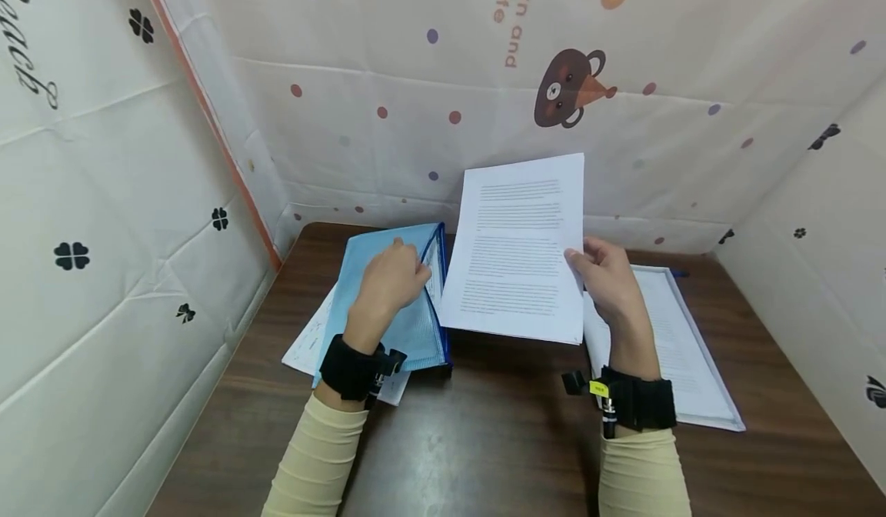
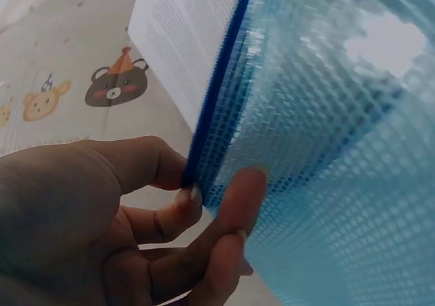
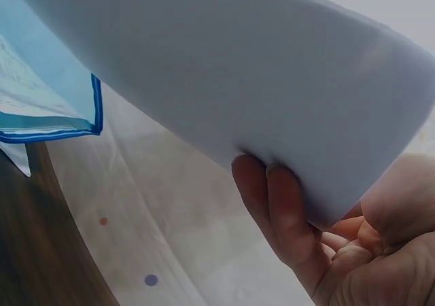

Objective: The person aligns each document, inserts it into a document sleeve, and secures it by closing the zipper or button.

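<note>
- Holding the printed sheets (image 1: 515, 248) up over the worktop (image 1: 484, 440), our right hand (image 1: 609, 278) has its fingers (image 3: 282, 211) curled under the lower right corner with the thumb on top, so the whole stack hangs from one corner pinch.
- Our left hand (image 1: 391, 278) pinches the zip edge of the blue mesh pouch (image 1: 408, 301), which lies tilted up on the left of the worktop, just beside the sheets; its fingers (image 2: 234, 204) are curled round the blue zip band (image 2: 217, 95).
- We judge the main risk is the stack fanning out or bending: gripped at one corner only, the loose pages could slip apart and drop.
- If the pouch mouth is not held wide enough, the sheets' leading corner could catch on the zip band and crumple.
- Loose papers (image 1: 311, 344) poke out under the pouch, and a clear folder (image 1: 685, 348) lies to the right; a dropped stack could mix with either.
- Pulling the pouch could drag those papers off the near edge.
</note>
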Demonstrator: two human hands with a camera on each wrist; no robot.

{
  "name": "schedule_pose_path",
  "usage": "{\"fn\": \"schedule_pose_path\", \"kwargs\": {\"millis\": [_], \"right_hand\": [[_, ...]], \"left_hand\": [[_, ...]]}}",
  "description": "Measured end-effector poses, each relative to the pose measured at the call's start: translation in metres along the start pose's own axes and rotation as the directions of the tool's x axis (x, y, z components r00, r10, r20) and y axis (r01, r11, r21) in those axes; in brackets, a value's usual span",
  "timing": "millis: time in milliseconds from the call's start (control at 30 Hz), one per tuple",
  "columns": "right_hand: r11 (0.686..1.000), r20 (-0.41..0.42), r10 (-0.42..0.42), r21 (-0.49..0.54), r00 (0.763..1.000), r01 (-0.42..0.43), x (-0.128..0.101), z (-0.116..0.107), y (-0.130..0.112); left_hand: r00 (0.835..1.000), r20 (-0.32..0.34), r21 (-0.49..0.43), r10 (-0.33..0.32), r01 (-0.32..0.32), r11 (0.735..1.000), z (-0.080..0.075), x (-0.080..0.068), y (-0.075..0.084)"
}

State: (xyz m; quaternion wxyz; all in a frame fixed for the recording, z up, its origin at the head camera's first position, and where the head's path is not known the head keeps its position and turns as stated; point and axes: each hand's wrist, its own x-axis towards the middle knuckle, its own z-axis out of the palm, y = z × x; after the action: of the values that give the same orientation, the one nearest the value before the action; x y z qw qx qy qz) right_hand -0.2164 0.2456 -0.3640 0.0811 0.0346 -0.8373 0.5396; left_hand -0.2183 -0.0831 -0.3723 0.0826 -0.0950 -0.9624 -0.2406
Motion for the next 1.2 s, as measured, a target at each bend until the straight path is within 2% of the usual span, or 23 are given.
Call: {"fn": "schedule_pose_path", "kwargs": {"millis": [167,333,533,767,967,1200], "right_hand": [[1.000,0.008,-0.014,-0.011,1.000,0.014,0.003,0.003,0.000],[1.000,0.057,-0.022,-0.020,0.998,0.023,0.005,0.006,-0.001],[0.996,0.140,-0.050,-0.063,0.989,0.059,0.005,0.008,-0.002],[0.995,0.173,-0.029,-0.086,0.985,0.044,0.004,0.009,0.001],[0.995,0.215,-0.020,-0.096,0.976,0.041,0.002,0.011,0.002],[0.988,0.242,-0.033,-0.139,0.970,0.069,0.001,0.012,0.001]], "left_hand": [[0.999,-0.036,-0.053,0.001,-0.003,0.999,0.001,0.004,0.001],[0.996,-0.090,-0.081,-0.006,-0.001,0.997,0.001,0.006,0.002],[0.992,-0.125,-0.086,0.008,-0.019,0.996,0.000,0.004,0.004],[0.989,-0.146,-0.075,0.022,-0.033,0.997,0.000,0.003,0.006],[0.972,-0.229,-0.075,0.043,-0.061,0.995,0.000,0.001,0.008],[0.949,-0.314,-0.119,0.018,-0.058,0.991,0.001,0.001,0.010]]}}
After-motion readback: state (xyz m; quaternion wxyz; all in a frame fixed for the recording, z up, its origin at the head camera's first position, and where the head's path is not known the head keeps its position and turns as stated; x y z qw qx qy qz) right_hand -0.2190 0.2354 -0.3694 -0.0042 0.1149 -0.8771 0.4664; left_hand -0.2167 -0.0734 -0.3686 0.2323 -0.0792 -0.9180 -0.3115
